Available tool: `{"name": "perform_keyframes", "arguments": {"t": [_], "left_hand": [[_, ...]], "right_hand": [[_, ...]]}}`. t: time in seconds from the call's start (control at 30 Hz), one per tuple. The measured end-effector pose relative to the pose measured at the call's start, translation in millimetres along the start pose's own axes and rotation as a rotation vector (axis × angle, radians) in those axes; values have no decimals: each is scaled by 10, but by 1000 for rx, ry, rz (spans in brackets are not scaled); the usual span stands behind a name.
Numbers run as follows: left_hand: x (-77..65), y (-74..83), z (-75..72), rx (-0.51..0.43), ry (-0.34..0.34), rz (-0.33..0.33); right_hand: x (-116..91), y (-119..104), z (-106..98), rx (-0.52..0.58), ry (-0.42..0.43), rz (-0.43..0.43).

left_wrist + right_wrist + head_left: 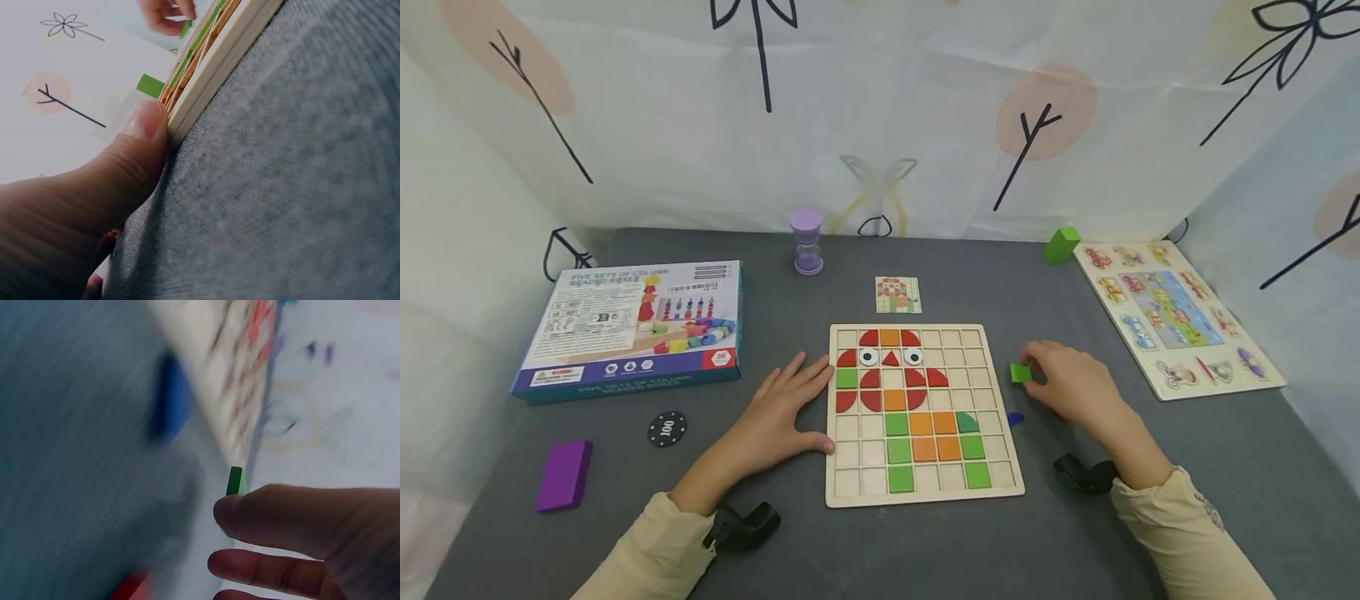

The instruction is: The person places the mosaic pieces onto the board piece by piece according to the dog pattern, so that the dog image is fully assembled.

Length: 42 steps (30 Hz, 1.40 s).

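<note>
A wooden grid board (pixel 857 492) lies mid-table, with red, orange and green tiles and two eye discs set in its cells. My left hand (pixel 782 412) rests at the board's left side, fingers spread, with the thumb (pixel 147 122) against its edge. To the right of the board, my right hand (pixel 1075 387) pinches a green square tile (pixel 1020 372) between thumb and fingers. The tile (pixel 235 481) sticks out past the thumb in the right wrist view. Below that hand lie a blue piece (pixel 1015 419) and a red piece (pixel 132 586), partly hidden in the head view.
Behind the board lies a small pattern card (pixel 898 295), with a purple hourglass (pixel 807 242) further back. At left are a boxed set (pixel 632 325), a black disc (pixel 667 428) and a purple block (pixel 564 476). A picture board (pixel 1180 321) and a green block (pixel 1062 246) occupy the right.
</note>
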<state>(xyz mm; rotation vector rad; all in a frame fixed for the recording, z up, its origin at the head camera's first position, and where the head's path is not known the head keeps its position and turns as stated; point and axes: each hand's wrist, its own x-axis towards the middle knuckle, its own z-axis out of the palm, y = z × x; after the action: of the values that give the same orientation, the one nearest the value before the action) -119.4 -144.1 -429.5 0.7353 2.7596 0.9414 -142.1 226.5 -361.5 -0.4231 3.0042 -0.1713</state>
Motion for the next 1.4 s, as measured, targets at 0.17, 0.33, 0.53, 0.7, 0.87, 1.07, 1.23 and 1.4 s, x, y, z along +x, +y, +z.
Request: {"name": "perform_keyframes", "arguments": {"t": [0.17,0.33,0.53,0.7,0.87,1.07,1.23,1.4], "left_hand": [[-5,-4,-13,-3,8,7],[2,-8,-1,3,1,4],[11,-11,14,7,-13,-7],[7,3,18,5,-7,4],[8,1,4,9,-13,-4],[-2,-14,-8,7,-15,-13],[-11,-11,-11,3,-6,-6],[-4,0,-10,5,2,8]], "right_hand": [[22,164,29,-24,-53,31],[99,-55,39,4,17,-33],[296,-526,124,85,-16,-189],[375,-704,200,26,-30,-211],[407,-761,203,3,-24,-219],[495,-827,193,9,-82,-186],[557,-826,174,43,-133,-168],[563,-778,148,45,-139,-160]]}}
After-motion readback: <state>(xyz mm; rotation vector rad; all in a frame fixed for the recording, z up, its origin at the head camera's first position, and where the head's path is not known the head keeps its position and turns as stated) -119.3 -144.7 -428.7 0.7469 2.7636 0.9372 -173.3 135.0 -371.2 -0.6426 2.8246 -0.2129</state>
